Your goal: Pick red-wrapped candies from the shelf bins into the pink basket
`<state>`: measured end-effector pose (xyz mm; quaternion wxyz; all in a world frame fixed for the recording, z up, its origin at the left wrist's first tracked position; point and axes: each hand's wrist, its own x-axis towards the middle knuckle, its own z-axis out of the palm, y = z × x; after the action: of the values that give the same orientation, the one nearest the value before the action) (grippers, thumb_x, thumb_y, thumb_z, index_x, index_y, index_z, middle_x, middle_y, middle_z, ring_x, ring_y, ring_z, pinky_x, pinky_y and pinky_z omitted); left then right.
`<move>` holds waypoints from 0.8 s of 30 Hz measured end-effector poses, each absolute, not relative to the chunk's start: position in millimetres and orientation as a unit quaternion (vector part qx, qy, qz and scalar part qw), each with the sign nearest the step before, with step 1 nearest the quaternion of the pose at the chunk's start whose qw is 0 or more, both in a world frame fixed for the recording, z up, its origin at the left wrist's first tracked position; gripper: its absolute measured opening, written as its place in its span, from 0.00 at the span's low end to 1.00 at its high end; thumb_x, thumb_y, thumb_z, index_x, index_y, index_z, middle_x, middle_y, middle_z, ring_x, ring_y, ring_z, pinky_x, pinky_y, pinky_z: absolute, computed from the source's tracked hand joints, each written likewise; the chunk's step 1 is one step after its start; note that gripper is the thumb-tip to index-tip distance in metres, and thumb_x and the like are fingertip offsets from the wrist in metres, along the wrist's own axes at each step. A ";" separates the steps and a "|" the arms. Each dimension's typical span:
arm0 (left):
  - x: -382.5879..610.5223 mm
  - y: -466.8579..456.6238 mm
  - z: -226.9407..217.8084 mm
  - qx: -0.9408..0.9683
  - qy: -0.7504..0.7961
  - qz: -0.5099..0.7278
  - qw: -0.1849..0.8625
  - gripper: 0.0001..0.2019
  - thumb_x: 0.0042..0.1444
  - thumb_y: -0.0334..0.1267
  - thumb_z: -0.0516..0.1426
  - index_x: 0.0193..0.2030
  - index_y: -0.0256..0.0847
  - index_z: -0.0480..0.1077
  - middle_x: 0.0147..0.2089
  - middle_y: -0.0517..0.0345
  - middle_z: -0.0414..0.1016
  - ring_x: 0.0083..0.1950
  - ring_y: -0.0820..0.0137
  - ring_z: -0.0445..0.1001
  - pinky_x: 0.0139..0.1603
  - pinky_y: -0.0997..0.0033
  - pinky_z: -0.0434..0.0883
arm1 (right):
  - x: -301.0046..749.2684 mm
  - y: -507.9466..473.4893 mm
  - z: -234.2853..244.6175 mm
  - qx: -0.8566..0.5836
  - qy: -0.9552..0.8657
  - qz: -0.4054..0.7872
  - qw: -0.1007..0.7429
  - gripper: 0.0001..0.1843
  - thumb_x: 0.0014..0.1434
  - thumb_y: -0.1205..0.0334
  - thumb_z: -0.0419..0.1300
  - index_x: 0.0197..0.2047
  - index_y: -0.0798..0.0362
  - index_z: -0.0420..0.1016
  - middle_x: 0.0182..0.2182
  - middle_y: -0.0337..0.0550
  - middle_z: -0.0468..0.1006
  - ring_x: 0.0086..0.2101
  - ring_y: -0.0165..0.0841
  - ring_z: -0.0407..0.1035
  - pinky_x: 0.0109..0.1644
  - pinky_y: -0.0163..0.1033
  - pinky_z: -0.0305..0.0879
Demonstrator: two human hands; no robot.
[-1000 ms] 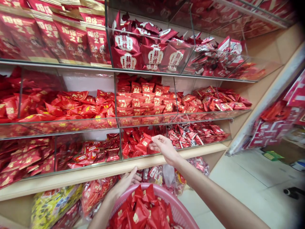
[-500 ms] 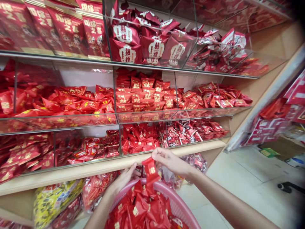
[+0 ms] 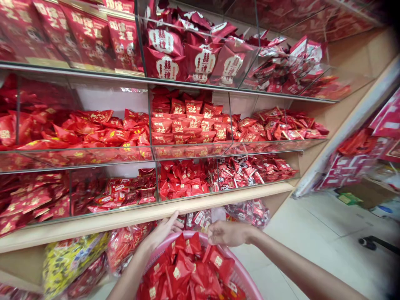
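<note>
My left hand (image 3: 162,234) grips the far rim of a pink plastic basket (image 3: 242,273) held low in front of me. The basket is heaped with small red sweet packets (image 3: 184,273) bearing gold marks. My right hand (image 3: 229,233) hovers just over the basket's far rim. Its fingers are curled downward, with no packet visible in them. Right above the hands, a glass-fronted bin (image 3: 183,183) on the lowest glass tier holds the same red packets.
Glass shelves with several bins of red wrapped sweets fill the wall ahead, above a wooden ledge (image 3: 118,221). Bagged goods, some yellow (image 3: 71,262), sit under the ledge. A tiled floor (image 3: 312,241) opens to the right, where more red goods hang (image 3: 353,166).
My right hand took a red packet from the lower bin, carried it down over the basket, and now shows no packet. My left hand stayed on the rim.
</note>
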<state>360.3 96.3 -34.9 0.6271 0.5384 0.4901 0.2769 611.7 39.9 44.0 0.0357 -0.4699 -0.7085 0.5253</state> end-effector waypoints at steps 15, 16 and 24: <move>362.2 94.2 -28.0 0.537 0.490 0.283 0.626 0.34 0.46 0.69 0.51 0.30 0.35 0.75 0.30 0.50 0.76 0.34 0.66 0.73 0.43 0.66 0.69 | 587.0 44.7 35.1 -0.493 -0.669 0.552 0.071 0.07 0.58 0.69 0.53 0.27 0.54 0.65 0.11 0.28 0.64 0.14 0.23 0.58 0.20 0.26 0.52; 362.4 93.8 -27.0 0.537 0.492 0.282 0.624 0.34 0.45 0.69 0.51 0.31 0.35 0.75 0.31 0.50 0.76 0.35 0.66 0.73 0.43 0.66 0.69 | 586.1 44.8 32.6 -0.493 -0.669 0.550 0.079 0.08 0.58 0.70 0.53 0.27 0.54 0.65 0.11 0.28 0.64 0.15 0.23 0.59 0.21 0.26 0.53; 361.1 94.9 -29.9 0.539 0.491 0.284 0.622 0.37 0.44 0.71 0.50 0.32 0.34 0.76 0.33 0.47 0.77 0.37 0.64 0.74 0.45 0.65 0.68 | 577.4 40.7 25.0 -0.506 -0.684 0.512 0.113 0.10 0.58 0.69 0.50 0.26 0.53 0.63 0.12 0.30 0.63 0.16 0.26 0.60 0.21 0.29 0.55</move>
<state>361.1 94.9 -29.9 0.6225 0.5394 0.4908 0.2841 577.4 40.7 25.0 0.1127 -0.5063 -0.6844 0.5124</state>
